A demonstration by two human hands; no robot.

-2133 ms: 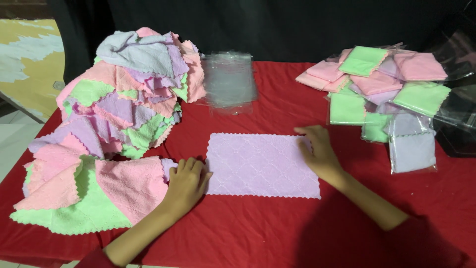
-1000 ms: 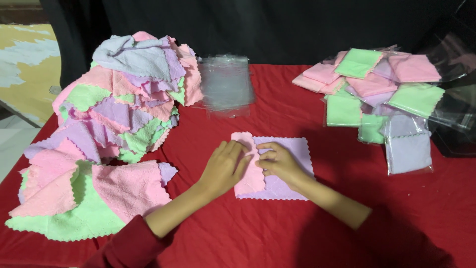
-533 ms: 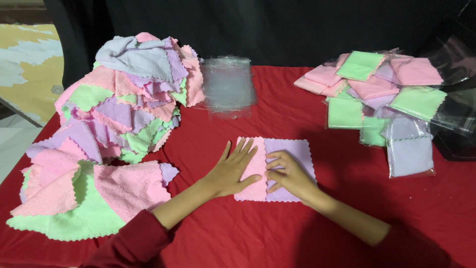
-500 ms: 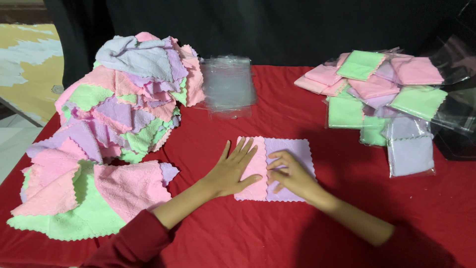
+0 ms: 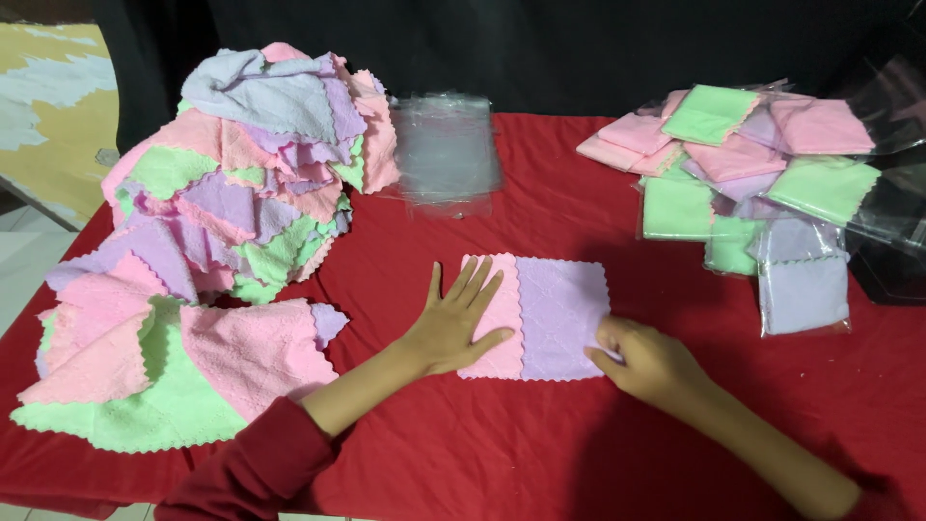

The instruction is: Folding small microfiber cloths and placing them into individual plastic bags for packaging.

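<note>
Since half a second ago: right hand [image 5: 648, 359] moved off folded pink-and-lilac cloth [image 5: 533, 316] to its right edge, fingers curled, pinching it perhaps; cannot tell. Left hand [image 5: 451, 323] flat, open, pressing pink flap. Cloth mid red table [image 5: 540, 444]. Folding underway; next fold, judged, needs aligned edges

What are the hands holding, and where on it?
The folded pink and purple cloth. The left hand lies flat on its pink left edge; the right hand pinches its lower right corner. The cloth stays flat on the table.
</note>
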